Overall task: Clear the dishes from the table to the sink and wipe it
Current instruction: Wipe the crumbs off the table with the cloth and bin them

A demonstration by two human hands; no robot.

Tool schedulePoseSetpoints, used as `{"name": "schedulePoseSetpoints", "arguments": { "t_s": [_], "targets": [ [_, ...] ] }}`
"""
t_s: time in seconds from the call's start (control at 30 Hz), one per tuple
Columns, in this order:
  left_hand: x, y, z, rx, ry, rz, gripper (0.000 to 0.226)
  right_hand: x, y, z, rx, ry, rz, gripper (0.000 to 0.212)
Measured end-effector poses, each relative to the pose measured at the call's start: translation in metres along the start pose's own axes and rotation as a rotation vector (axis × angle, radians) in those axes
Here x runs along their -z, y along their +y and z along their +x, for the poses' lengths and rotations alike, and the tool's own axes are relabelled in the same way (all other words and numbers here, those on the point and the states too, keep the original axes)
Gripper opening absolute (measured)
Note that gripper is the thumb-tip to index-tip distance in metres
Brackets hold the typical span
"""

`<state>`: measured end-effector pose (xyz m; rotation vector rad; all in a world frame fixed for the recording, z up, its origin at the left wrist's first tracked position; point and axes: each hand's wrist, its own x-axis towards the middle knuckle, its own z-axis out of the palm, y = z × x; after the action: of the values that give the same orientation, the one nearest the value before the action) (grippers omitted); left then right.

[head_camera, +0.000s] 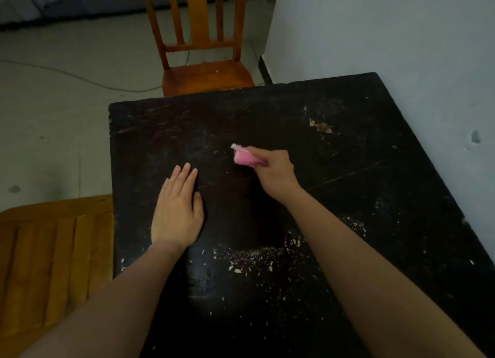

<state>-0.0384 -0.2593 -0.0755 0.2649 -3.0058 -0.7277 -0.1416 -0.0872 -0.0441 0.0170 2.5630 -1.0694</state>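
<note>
Table (348, 170), dark and heavily scratched, fills most of the frame. A pink cloth (245, 156) sits on its top near the centre, bunched in the person's right hand (276, 170). The fingers are curled tight round it, and the cloth's pale tip pokes out toward the table's far-left corner.

The person's left hand (176, 213) lies flat on the top, palm down, fingers straight and close together. It sits btwn the table's left edge and the cloth, touching neither. Both forearms reach in over the near edge.

Pale crumbs (254, 256) are strewn over the near half of the table, mostly btwn the two forearms, w/ more just right of the right forearm. A chipped pale patch (321, 127) shows toward the far-right corner.

Edges:
- **Right:** runs hard along a grey wall (401, 36); can't tell if they touch.
- **Far:** a wooden chair (206, 73) stands w/ its seat right up against the left part.
- **Left:** a second chair (53, 250), slatted wood, butts the near stretch.

Grey floor (53, 130) lies open off the far stretch of the left edge and round the far-left corner. A thin cable (80, 76) trails over it, well apart from the table.
</note>
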Motion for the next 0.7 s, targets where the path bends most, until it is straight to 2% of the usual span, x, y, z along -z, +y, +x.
{"name": "schedulePoseSetpoints", "arguments": {
  "t_s": [0.1, 0.17, 0.3, 0.33, 0.4, 0.47, 0.53, 0.63, 0.7],
  "targets": [
    [-0.001, -0.002, 0.001, -0.011, 0.0, 0.006, 0.049, -0.012, -0.001, -0.016, 0.084, -0.142, -0.133, 0.06],
    [0.0, -0.004, 0.001, -0.015, -0.013, 0.003, 0.05, -0.016, 0.001, -0.044, 0.16, -0.256, -0.138, 0.06],
    [0.002, -0.004, 0.001, -0.013, -0.039, 0.019, 0.05, -0.019, 0.019, -0.105, 0.171, -0.468, -0.129, 0.057],
    [0.004, -0.001, 0.0, -0.011, -0.047, 0.029, 0.05, -0.016, 0.021, -0.118, 0.182, -0.51, -0.115, 0.054],
    [0.007, 0.004, -0.001, 0.019, -0.075, 0.055, 0.05, -0.001, 0.019, -0.133, 0.145, -0.506, 0.097, 0.044],
    [0.011, 0.018, 0.002, 0.066, -0.098, 0.049, 0.052, 0.028, 0.022, -0.137, 0.05, -0.377, 0.407, 0.037],
    [0.009, 0.036, 0.003, 0.078, -0.101, 0.043, 0.051, 0.056, 0.033, -0.131, -0.046, -0.186, 0.595, 0.036],
    [-0.01, 0.075, 0.006, -0.036, -0.149, -0.002, 0.051, 0.098, 0.066, -0.111, -0.238, 0.104, 0.618, 0.04],
    [-0.021, 0.094, 0.01, -0.071, -0.202, -0.047, 0.052, 0.125, 0.087, -0.1, -0.304, 0.281, 0.57, 0.041]
  ]
}}
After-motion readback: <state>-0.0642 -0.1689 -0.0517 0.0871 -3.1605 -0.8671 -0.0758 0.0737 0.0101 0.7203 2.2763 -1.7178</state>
